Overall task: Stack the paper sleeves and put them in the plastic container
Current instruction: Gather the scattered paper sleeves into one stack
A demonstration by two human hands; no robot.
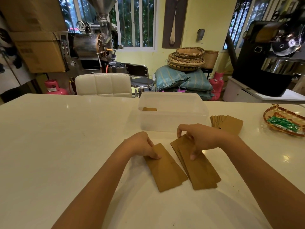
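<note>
Two piles of brown paper sleeves lie on the white table in front of me. My left hand (143, 146) pinches the far end of the left sleeve pile (165, 169). My right hand (198, 138) presses its fingers on the far end of the right sleeve pile (198, 169), which is slightly fanned. Just behind both hands stands the clear plastic container (171, 121), with some brown sleeves (149, 109) lying inside at its back left. More sleeves (227, 123) lie fanned out to the right of the container.
A woven tray (283, 119) with green wrapped items sits at the table's right edge. A white padded chair (104, 84) stands behind the table's far edge. Bare tabletop (57, 138) spreads to the left.
</note>
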